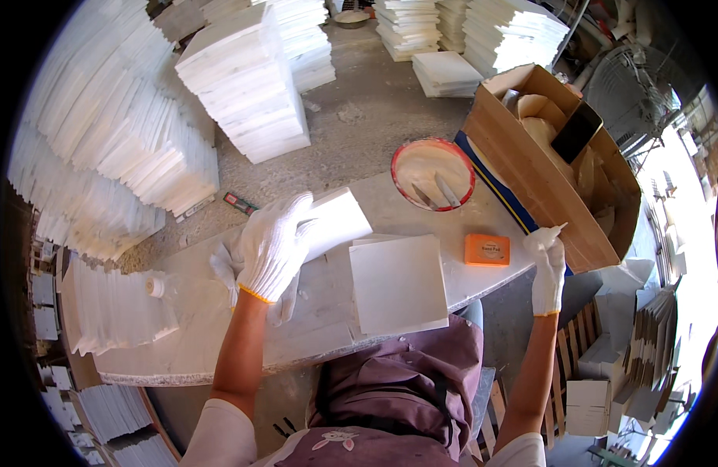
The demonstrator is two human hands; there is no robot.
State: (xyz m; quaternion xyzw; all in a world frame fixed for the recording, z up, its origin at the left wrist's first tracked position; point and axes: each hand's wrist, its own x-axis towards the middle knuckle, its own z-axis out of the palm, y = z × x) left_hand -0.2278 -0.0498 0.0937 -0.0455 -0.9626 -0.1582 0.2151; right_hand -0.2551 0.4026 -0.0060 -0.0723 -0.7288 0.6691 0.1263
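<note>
My left hand (272, 245), in a white knit glove, grips a white square tile (337, 223) by its left edge and holds it tilted above the stone worktop (219, 342). Under that hand lies a crumpled white cloth (285, 307). Another white square tile (396, 282) lies flat on the worktop in front of me. My right hand (547, 261), also gloved, reaches out to the right, fingers resting at the lower edge of an open cardboard box (530, 183). Whether it holds anything I cannot tell.
A red-rimmed bowl (433, 173) of white paste holds two knives. An orange sanding block (487, 250) lies near the right hand. Tall stacks of white tiles (246, 82) stand on the floor beyond and to the left. A fan (631, 82) stands far right.
</note>
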